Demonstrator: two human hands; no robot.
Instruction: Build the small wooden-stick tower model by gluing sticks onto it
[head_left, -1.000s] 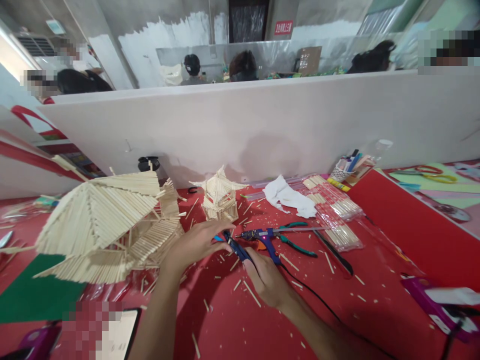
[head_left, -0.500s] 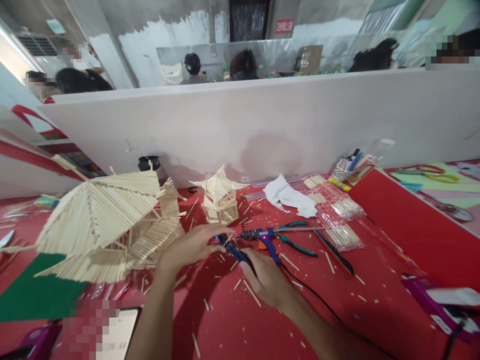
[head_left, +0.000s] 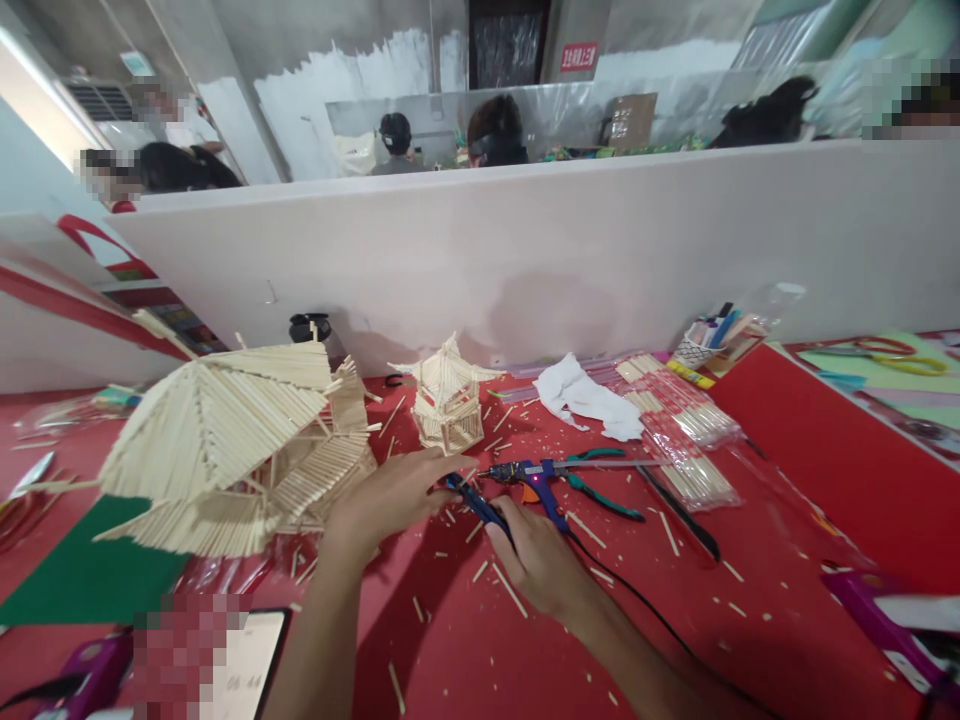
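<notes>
My right hand (head_left: 536,560) is closed around blue-handled pliers (head_left: 480,503), whose head points away from me to the left. At that head, my left hand (head_left: 397,497) has its fingers bent together; whatever small piece they pinch is too hidden to make out. Just beyond the pliers, a blue glue gun (head_left: 538,478) lies on its side with a clear glue stick in its back. Behind my hands stands a small pavilion of wooden sticks (head_left: 448,400). A larger stick-built model with a wide roof (head_left: 217,420) is left of my left forearm.
Stick scraps litter the red table (head_left: 465,660). Green-handled pliers (head_left: 611,500), white tissue (head_left: 581,400) and packs of sticks (head_left: 686,430) lie to the right. A black cord (head_left: 637,590) runs beside my right forearm. A white partition (head_left: 420,260) closes the back; people sit beyond.
The whole view has shifted slightly to the right. Both hands stay at the pliers in nearly the same pose, the left fingers still by the head.
</notes>
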